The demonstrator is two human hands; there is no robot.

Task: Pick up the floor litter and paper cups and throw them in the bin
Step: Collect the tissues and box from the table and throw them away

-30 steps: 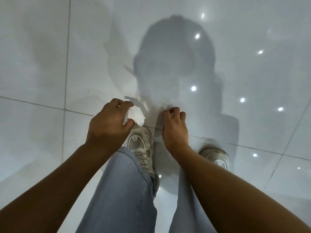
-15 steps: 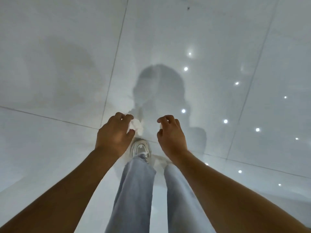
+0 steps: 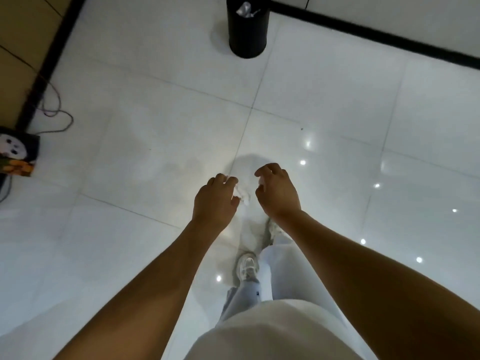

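Note:
My left hand (image 3: 214,201) grips a crumpled white tissue (image 3: 241,191), which shows between its fingers and thumb. My right hand (image 3: 278,193) is held beside it with curled fingers and pinches a small white scrap (image 3: 261,181), mostly hidden. Both hands hang in front of me above the white tiled floor. A black round bin (image 3: 246,35) stands far ahead by the wall, with crumpled litter (image 3: 245,10) inside it. No paper cups are in sight.
A black skirting strip (image 3: 363,32) runs along the far wall and another along the wooden wall on the left. A thin cable (image 3: 55,110) loops on the floor at left, near a printed box (image 3: 17,157). My shoes and pale trousers are below.
The view has lifted from close to the floor to standing height. The bin, walls and cable have come into sight. Both hands still hold their white scraps.

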